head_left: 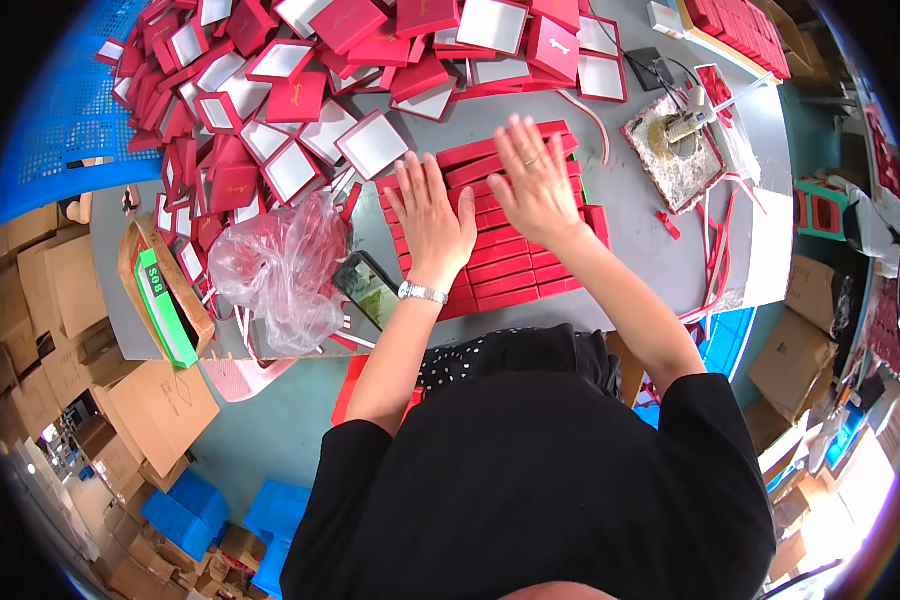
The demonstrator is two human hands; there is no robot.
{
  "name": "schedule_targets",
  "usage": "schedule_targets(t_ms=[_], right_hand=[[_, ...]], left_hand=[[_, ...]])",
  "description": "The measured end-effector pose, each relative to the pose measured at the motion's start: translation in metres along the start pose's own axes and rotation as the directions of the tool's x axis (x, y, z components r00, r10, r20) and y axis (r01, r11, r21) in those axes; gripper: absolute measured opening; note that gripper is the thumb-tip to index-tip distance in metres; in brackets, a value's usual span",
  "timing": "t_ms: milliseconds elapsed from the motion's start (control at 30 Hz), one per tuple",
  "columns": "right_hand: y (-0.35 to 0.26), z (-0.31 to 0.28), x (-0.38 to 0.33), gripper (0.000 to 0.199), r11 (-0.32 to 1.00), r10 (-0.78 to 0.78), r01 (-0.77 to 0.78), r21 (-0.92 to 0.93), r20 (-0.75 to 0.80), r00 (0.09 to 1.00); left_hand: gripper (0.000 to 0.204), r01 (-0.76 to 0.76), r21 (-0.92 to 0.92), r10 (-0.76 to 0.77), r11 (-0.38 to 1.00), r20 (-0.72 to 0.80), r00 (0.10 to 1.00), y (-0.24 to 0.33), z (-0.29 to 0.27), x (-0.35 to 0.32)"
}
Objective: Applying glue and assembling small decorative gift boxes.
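Two flat hands press on rows of red box pieces [500, 240] at frame centre: left hand [432, 215] and right hand [533, 180], fingers spread, gripping nothing; likely light, stiff card, best pinched at edges; beyond, upper left, heaped red boxes [270, 90].

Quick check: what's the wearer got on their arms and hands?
Bare forearms below short black sleeves. Left hand has a silver metal-link wristwatch at the wrist. Right hand wears a thin ring on one finger. No gloves.
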State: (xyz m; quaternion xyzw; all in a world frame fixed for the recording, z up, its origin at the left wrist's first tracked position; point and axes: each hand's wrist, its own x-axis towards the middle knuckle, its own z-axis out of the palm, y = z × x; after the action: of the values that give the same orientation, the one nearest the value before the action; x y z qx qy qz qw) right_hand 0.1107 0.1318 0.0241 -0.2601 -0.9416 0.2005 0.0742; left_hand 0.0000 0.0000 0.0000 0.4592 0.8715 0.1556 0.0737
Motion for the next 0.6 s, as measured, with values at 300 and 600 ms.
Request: schedule_targets(t_ms=[300,600], right_hand=[[0.021,0.011,-0.026,0.062,0.980,0.117,-0.141,-0.137,-0.171,0.978],[0.019,0.019,-0.061,0.064,0.969,0.081,-0.114,-0.220,-0.152,0.985]], left_hand=[[0.067,-0.052,0.074,0.055,0.996,-0.046,0.997,0.006,0.000,-0.018],[0.066,-0.105,0.150,0.112,0.983,-0.040,0.993,0.006,0.002,-0.055]])
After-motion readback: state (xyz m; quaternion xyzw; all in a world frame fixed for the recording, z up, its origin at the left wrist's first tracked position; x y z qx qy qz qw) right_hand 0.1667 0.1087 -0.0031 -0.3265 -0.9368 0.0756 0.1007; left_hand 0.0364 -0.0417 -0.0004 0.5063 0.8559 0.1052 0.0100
